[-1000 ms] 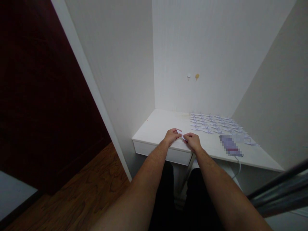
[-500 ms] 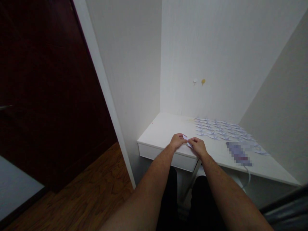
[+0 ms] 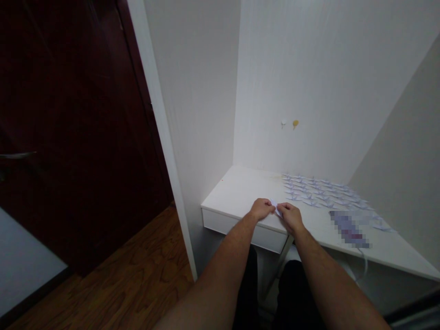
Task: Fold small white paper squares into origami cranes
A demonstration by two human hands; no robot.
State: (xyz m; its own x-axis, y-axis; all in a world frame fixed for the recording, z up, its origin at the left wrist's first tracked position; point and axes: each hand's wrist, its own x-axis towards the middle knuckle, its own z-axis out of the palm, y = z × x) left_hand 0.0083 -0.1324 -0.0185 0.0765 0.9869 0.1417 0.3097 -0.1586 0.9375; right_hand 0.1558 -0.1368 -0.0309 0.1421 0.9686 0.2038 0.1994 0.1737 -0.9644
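A small piece of folded white paper [image 3: 273,202] is held between my two hands, just above the front part of the white desk. My left hand [image 3: 262,209] pinches its left side with thumb and fingers. On the other side, my right hand [image 3: 290,215] grips the paper close to the left fingertips. Fingers cover most of the paper, so its exact shape is hard to make out. Beyond and to the right, several folded paper cranes [image 3: 311,191] stand in rows on the desk [image 3: 247,188].
A blurred-out flat device, apparently a phone [image 3: 349,229], lies right of my hands with a white cable [image 3: 365,266] hanging off the desk edge. Two small hooks [image 3: 295,123] are on the back wall. A panel [image 3: 202,101] bounds the desk's left side; a dark red door [image 3: 75,137] stands beyond.
The view has shifted, so the desk and hands sit slightly lower and further right. Both hands still hold the paper, and less of it shows between the fingers.
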